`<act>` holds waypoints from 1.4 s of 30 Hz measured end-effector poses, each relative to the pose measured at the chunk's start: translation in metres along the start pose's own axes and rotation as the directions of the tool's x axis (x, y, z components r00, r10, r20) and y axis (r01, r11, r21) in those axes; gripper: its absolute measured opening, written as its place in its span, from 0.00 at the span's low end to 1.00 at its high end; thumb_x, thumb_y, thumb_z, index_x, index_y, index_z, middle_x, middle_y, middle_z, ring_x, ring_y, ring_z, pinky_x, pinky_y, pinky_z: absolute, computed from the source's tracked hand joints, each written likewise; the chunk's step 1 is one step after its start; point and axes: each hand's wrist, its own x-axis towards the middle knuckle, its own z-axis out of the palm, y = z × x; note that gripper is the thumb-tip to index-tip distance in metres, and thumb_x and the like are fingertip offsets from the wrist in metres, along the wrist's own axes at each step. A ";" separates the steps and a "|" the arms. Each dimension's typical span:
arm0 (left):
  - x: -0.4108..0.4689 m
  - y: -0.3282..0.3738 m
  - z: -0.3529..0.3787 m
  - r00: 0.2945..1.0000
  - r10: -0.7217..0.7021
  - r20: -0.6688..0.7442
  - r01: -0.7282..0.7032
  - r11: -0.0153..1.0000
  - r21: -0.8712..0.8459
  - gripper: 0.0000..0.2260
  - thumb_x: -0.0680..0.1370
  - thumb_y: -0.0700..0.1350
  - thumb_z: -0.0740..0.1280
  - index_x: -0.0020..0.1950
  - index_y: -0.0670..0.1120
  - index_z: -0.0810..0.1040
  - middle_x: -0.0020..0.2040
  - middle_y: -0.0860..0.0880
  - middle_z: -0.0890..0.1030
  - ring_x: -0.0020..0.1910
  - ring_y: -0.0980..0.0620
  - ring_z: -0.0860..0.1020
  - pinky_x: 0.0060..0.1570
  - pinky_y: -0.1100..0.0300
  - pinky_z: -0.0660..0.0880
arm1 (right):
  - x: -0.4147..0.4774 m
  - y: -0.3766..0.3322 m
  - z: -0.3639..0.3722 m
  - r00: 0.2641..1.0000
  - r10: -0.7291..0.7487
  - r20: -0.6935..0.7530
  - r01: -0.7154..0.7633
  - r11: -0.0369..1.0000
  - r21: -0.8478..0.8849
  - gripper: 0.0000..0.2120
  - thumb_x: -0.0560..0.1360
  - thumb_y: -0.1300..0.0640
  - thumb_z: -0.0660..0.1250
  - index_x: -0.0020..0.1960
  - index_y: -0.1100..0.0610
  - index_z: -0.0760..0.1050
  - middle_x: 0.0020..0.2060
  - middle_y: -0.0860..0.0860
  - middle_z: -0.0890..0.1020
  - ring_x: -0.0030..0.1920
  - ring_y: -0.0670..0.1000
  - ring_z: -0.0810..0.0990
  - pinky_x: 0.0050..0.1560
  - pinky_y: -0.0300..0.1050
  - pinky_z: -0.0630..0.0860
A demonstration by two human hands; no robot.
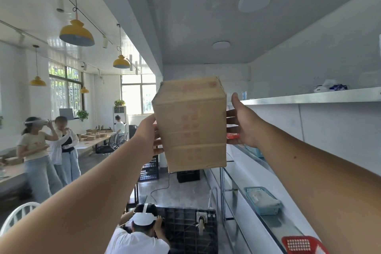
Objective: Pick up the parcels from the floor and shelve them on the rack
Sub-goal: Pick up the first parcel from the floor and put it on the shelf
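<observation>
1. Rack (309,97): white shelving along the right side. Top shelf edge at about the height of the raised hands; near stretch bare, some white and blue items farther along it. Lower shelves carry a blue basket (262,200) and a red basket (303,245).
2. Parcel (190,123): brown cardboard box, faint red print, held in the air at arm's length, well clear of the floor. It sits left of the top shelf edge, not yet over it, tilted slightly.
3. Left hand (147,136): pressed flat on the box's left side, fingers (158,143) wrapped toward the far face.
4. Right hand (243,123): on the right side, fingers (232,123) spread against the cardboard, thumb up.
5. Step, by judgement: lift done, placing in hand. Next move calls for carrying the box rightward over the shelf lip, levelling it, setting it down, then releasing both hands.
</observation>
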 end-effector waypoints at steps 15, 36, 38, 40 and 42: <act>-0.006 0.004 0.001 0.999 0.053 -0.005 -0.053 0.996 -0.074 0.17 0.85 0.58 0.62 0.51 0.46 0.82 0.35 0.50 0.82 0.30 0.51 0.81 0.34 0.56 0.75 | 0.002 0.003 0.000 0.997 -0.049 0.054 0.045 0.996 0.073 0.35 0.75 0.24 0.60 0.61 0.50 0.85 0.55 0.55 0.88 0.57 0.63 0.86 0.61 0.70 0.80; -0.032 0.029 0.020 0.988 0.143 0.050 -0.130 0.971 -0.202 0.17 0.84 0.58 0.66 0.58 0.45 0.84 0.48 0.46 0.83 0.46 0.47 0.82 0.54 0.53 0.79 | -0.017 -0.017 -0.001 0.983 -0.149 -0.112 0.162 0.979 0.121 0.30 0.75 0.25 0.62 0.48 0.50 0.86 0.41 0.51 0.90 0.50 0.57 0.88 0.55 0.52 0.83; -0.034 0.031 0.020 0.985 0.164 0.046 -0.152 0.968 -0.201 0.15 0.84 0.57 0.67 0.55 0.47 0.84 0.46 0.47 0.82 0.44 0.47 0.81 0.51 0.54 0.79 | -0.022 -0.019 0.002 0.980 -0.163 -0.111 0.174 0.979 0.104 0.29 0.76 0.26 0.62 0.46 0.50 0.86 0.40 0.50 0.90 0.50 0.57 0.87 0.58 0.52 0.82; -0.036 0.033 0.018 0.984 0.175 0.042 -0.164 0.967 -0.197 0.16 0.84 0.56 0.67 0.61 0.46 0.84 0.55 0.43 0.84 0.54 0.41 0.83 0.67 0.48 0.78 | -0.026 -0.019 0.002 0.978 -0.180 -0.102 0.188 0.979 0.077 0.29 0.76 0.27 0.62 0.45 0.50 0.87 0.40 0.50 0.90 0.49 0.57 0.87 0.53 0.51 0.82; -0.038 0.035 0.016 0.983 0.182 0.040 -0.171 0.966 -0.192 0.20 0.84 0.54 0.66 0.70 0.43 0.82 0.63 0.42 0.81 0.61 0.40 0.79 0.75 0.43 0.72 | -0.030 -0.019 0.001 0.974 -0.216 -0.073 0.220 0.974 0.048 0.28 0.77 0.28 0.62 0.47 0.50 0.87 0.47 0.55 0.90 0.48 0.58 0.87 0.50 0.51 0.82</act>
